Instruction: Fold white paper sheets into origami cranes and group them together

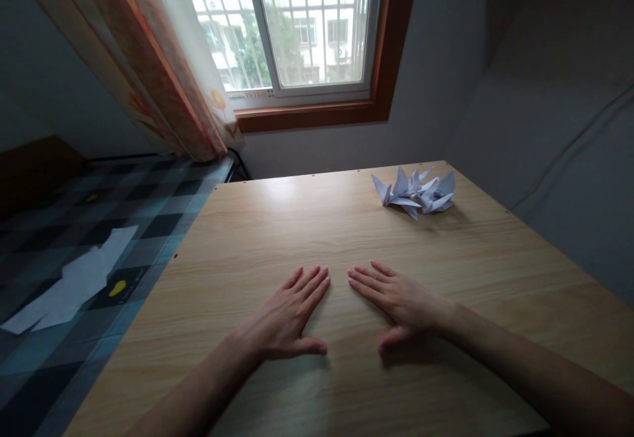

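Observation:
My left hand lies palm down on the light wooden table, fingers stretched out and thumb spread away. Facing it a short gap to the right, my right hand rests in the same flat way, with its thumb apart. Neither hand holds anything. Beyond my right hand, near the table's far right corner, sits a cluster of folded white paper cranes; they overlap, so I cannot tell them all apart.
Left of the table is a bed with a checked cover, and white paper sheets lie on it. A barred window with an orange curtain is behind the table. A wall with a cable runs along the right.

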Motion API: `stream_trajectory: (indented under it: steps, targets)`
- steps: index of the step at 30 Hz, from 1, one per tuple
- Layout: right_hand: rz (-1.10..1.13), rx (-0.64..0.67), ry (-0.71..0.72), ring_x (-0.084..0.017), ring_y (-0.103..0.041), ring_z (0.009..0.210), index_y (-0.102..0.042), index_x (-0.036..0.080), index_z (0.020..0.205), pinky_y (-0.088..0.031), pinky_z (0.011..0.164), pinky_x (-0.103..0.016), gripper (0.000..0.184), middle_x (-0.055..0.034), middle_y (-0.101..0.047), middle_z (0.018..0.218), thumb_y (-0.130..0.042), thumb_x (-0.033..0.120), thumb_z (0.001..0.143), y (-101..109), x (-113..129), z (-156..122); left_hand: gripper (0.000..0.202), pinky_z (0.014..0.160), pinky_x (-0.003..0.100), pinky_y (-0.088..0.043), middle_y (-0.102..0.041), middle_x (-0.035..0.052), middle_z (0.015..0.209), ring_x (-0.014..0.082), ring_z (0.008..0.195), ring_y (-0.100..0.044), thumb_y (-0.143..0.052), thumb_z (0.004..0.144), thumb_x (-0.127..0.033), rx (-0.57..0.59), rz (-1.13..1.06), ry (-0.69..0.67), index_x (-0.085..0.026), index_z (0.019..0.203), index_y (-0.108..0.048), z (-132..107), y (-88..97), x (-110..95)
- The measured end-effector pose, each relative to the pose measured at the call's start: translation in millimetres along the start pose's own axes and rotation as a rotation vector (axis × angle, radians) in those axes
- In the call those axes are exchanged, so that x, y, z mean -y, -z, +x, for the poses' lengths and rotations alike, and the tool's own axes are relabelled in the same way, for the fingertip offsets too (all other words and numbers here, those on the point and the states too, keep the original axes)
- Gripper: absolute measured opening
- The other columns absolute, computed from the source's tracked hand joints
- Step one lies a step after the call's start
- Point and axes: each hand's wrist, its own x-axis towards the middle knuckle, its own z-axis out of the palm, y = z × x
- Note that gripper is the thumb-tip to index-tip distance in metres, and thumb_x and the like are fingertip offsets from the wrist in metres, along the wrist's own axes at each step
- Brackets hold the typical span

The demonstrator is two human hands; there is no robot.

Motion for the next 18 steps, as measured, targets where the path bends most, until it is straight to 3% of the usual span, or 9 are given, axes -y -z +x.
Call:
stream_trajectory:
  steps: [3, 5, 7, 9, 12, 15, 18]
  targets:
    - [0.007, -0.089, -0.007, -0.033, -0.036, 0.139, -0.039, 0.012, 0.146, -0.023, 0.116, -0.052, 0.090, -0.0196, -0.042, 0.148, -0.062, 0.066, 0.078, -4, -2, 0, 0.087, 0.118, 0.052, -0.018, -0.029, 0.0149, 0.156, 0.0328, 0.144, -0.026, -0.051, 0.084, -0.066, -0.097, -0.010, -0.015, -0.021, 0.153, -0.020, -1, -2.3, 2]
    - [0.046, -0.216, -0.074, -0.031, -0.046, 0.132, -0.048, 0.015, 0.139, -0.033, 0.111, -0.050, 0.070, -0.0183, -0.051, 0.141, -0.062, 0.055, 0.083, -7, -5, 0, 0.067, 0.113, 0.050, -0.030, -0.045, 0.0142, 0.147, 0.0310, 0.137, -0.039, -0.053, 0.089, -0.053, -0.218, -0.002, -0.030, -0.022, 0.146, -0.036, -2, -3.2, 2]
    - [0.126, -0.402, -0.207, -0.028, -0.054, 0.123, -0.053, 0.017, 0.132, -0.043, 0.104, -0.046, 0.054, -0.0165, -0.058, 0.133, -0.060, 0.045, 0.087, -8, -11, 1, 0.043, 0.100, 0.043, -0.044, -0.062, 0.0128, 0.128, 0.0264, 0.119, -0.057, -0.055, 0.091, -0.037, -0.369, 0.009, -0.048, -0.020, 0.130, -0.053, -1, -3.5, 0]
    - [0.223, -0.597, -0.380, -0.026, -0.058, 0.116, -0.053, 0.019, 0.130, -0.048, 0.097, -0.043, 0.047, -0.0143, -0.062, 0.125, -0.059, 0.038, 0.087, -8, -22, 3, 0.023, 0.082, 0.034, -0.050, -0.070, 0.0090, 0.103, 0.0199, 0.093, -0.065, -0.054, 0.090, -0.025, -0.502, 0.021, -0.068, -0.019, 0.111, -0.061, 0, -3.1, -1]
    - [0.324, -0.765, -0.606, -0.026, -0.061, 0.113, -0.045, 0.022, 0.137, -0.049, 0.095, -0.044, 0.059, -0.0132, -0.062, 0.126, -0.062, 0.037, 0.083, -5, -49, 9, 0.011, 0.068, 0.029, -0.047, -0.068, 0.0045, 0.082, 0.0153, 0.072, -0.061, -0.054, 0.088, -0.019, -0.588, 0.039, -0.095, -0.019, 0.096, -0.061, 4, -2.2, -4]
    - [0.356, -0.823, -0.736, -0.029, -0.056, 0.121, -0.034, 0.022, 0.146, -0.045, 0.101, -0.046, 0.074, -0.0143, -0.057, 0.134, -0.063, 0.038, 0.079, 1, -79, 20, 0.009, 0.064, 0.027, -0.045, -0.066, 0.0039, 0.077, 0.0151, 0.068, -0.059, -0.052, 0.088, -0.019, -0.591, 0.051, -0.089, -0.019, 0.093, -0.060, 9, -1.4, -3]
    - [0.282, -0.880, -0.858, -0.032, -0.054, 0.124, -0.033, 0.018, 0.148, -0.043, 0.102, -0.047, 0.080, -0.0166, -0.055, 0.137, -0.063, 0.039, 0.076, 9, -103, 34, 0.011, 0.061, 0.026, -0.044, -0.064, 0.0035, 0.075, 0.0147, 0.065, -0.058, -0.049, 0.090, -0.020, -0.574, 0.067, -0.065, -0.019, 0.090, -0.060, 17, 0.0, 0]
